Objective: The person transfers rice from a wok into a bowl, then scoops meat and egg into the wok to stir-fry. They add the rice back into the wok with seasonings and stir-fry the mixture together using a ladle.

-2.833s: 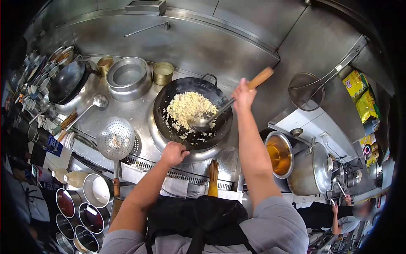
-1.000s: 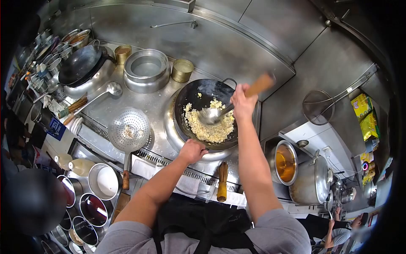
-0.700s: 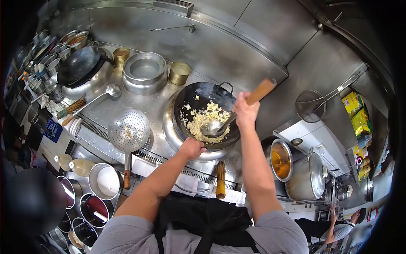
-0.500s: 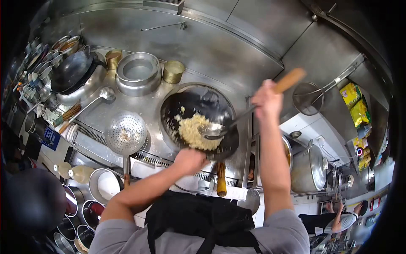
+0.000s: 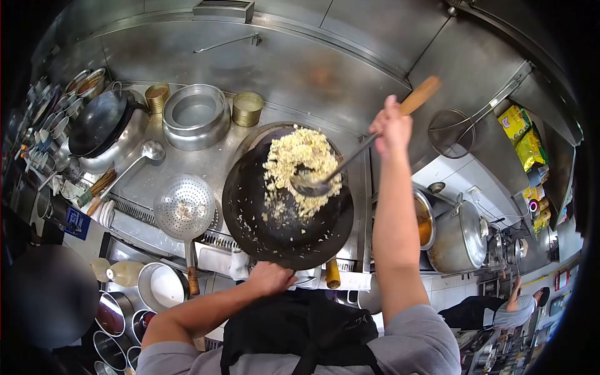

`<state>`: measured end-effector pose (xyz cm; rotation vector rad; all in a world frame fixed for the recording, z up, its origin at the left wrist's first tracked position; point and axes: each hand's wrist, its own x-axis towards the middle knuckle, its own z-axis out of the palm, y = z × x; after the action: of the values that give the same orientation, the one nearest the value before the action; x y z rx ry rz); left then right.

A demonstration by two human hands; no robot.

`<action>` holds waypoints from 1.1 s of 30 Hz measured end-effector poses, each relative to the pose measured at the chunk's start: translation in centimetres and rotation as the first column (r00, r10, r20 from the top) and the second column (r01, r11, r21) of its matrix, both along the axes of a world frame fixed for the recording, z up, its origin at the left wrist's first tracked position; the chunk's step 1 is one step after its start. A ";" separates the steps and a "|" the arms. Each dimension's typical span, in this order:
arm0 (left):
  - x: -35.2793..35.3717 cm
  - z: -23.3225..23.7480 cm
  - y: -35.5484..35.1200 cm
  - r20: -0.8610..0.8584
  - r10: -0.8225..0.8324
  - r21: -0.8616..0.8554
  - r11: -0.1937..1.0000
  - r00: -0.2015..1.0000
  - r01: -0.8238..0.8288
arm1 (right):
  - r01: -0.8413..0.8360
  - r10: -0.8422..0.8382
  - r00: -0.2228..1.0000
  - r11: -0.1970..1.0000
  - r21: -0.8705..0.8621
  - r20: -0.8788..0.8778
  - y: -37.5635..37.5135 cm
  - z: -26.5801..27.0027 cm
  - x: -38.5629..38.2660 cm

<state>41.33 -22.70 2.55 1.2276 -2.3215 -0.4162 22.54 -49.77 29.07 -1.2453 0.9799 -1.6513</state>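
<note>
My right hand is closed around the shaft of a wok ladle, just below its wooden end. The ladle's bowl sits in a mass of yellowish fried rice inside a large black wok. At the near rim of the wok, my left hand is closed on its edge, with a white cloth beside it. The wok is tilted toward me over the burner, and the rice is bunched toward its far side with loose grains lower down. My left fingertips are partly hidden.
Left of the wok lie a perforated strainer and another ladle. A metal pot and a tin can stand behind. A bamboo brush handle lies near the front edge. Right, a large lidded pot; a co-worker stands farther off.
My left hand has pulled the wok toward me and tilted it. The rice has shifted toward the wok's far side and spread. My right hand and ladle have moved slightly up and left.
</note>
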 end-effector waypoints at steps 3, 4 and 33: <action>-1.2 5.6 -4.4 -0.021 0.140 0.029 0.990 0.990 -0.140 | -0.126 0.125 0.991 0.992 0.021 0.047 0.1 -0.1 -0.8; -1.1 6.2 -7.2 -0.022 0.152 0.045 0.987 0.988 -0.151 | -0.015 0.016 0.999 0.999 0.047 -0.028 0.0 -1.8 0.5; -4.2 -4.8 -15.2 -0.050 0.238 0.069 0.970 0.970 -0.235 | -0.372 0.319 0.872 0.925 -0.079 -0.371 -8.5 -15.7 2.6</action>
<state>37.12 -37.93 -2.29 1.4821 -2.0950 -0.4375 25.14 -58.30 13.33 -1.7510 0.7868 -1.2593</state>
